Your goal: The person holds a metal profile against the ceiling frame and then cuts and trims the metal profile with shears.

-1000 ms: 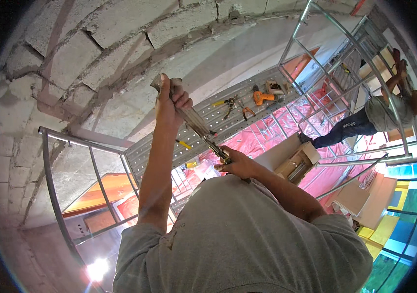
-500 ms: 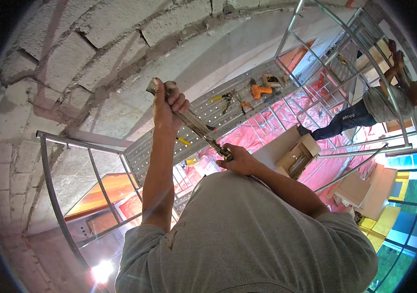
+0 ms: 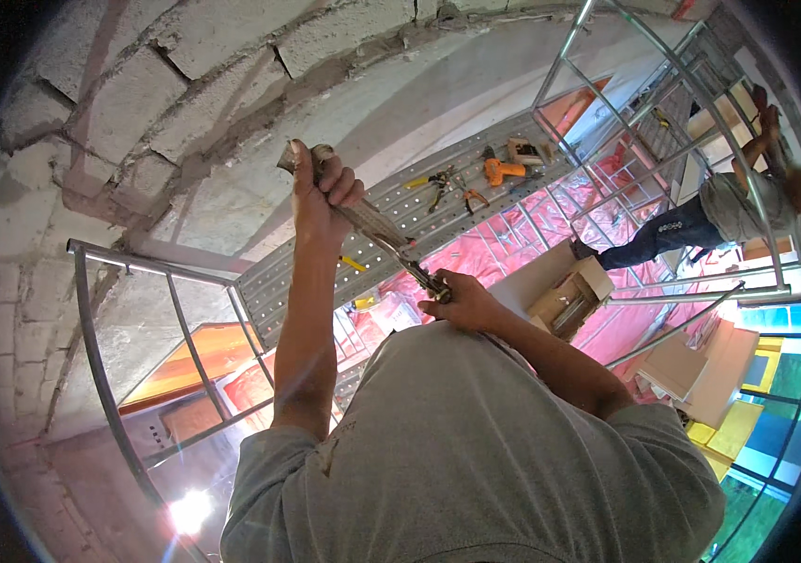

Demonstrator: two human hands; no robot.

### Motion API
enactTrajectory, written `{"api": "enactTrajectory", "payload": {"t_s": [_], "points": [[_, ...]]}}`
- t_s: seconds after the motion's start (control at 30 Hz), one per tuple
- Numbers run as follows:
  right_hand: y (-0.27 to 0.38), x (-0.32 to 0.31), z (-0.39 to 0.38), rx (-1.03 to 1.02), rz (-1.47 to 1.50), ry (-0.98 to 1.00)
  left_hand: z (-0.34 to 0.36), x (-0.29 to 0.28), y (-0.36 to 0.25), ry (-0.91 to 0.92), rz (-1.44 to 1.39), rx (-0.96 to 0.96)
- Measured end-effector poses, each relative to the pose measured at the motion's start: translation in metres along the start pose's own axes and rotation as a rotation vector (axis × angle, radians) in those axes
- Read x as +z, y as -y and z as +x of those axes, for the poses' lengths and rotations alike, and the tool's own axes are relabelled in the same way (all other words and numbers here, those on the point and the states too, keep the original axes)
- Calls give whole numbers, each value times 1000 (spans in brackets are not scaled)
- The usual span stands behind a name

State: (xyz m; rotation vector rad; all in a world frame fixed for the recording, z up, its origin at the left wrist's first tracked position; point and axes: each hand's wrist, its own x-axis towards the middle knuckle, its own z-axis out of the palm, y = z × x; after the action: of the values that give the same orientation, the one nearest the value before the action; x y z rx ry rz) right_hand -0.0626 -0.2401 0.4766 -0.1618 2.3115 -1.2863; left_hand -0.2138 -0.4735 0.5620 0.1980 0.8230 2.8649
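Observation:
My left hand (image 3: 324, 192) is wrapped around the upper end of a long, dull grey strip (image 3: 372, 225), which slants down to the right. My right hand (image 3: 461, 300) grips a metal hand tool (image 3: 422, 278), perhaps pliers or snips, at the strip's lower end. Both are raised in front of my grey shirt. Beyond them, a perforated metal scaffold plank (image 3: 279, 300) carries yellow-handled tools (image 3: 436, 184), orange-handled pliers (image 3: 476, 197), an orange-and-black drill (image 3: 504, 171) and a small open box (image 3: 526, 150) of small items.
A rough block surface (image 3: 119, 113) spans the upper left. A metal guardrail (image 3: 86, 319) stands left. At right, a co-worker (image 3: 729, 208) in dark trousers is among scaffold bars (image 3: 691, 84), near an open cardboard box (image 3: 597, 281). Pink sheeting (image 3: 490, 239) shows below, boards (image 3: 719, 375) lower right.
Both hands and the strip have shifted very slightly within the view, still gripped the same way. The co-worker and the tools on the plank look much the same.

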Motion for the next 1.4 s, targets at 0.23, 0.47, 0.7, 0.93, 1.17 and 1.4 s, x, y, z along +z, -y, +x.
{"api": "enactTrajectory", "payload": {"t_s": [0.23, 0.47, 0.7, 0.93, 1.17, 1.4], "points": [[16, -12, -1, 5, 129, 146, 2, 0, 0, 31, -54, -10], [14, -11, -3, 21, 126, 211, 2, -1, 0, 37, -95, -83], [23, -1, -7, 26, 156, 139, -3, -4, -5, -39, -66, -97], [20, -1, -3, 24, 77, 127, -1, -7, -7, -33, -49, -83], [31, -20, 9, 100, 11, 193, 1, -13, -8, -101, -17, -25], [30, -20, 11, 8, 276, 283, 4, -5, -6, -12, 3, -24]]}}
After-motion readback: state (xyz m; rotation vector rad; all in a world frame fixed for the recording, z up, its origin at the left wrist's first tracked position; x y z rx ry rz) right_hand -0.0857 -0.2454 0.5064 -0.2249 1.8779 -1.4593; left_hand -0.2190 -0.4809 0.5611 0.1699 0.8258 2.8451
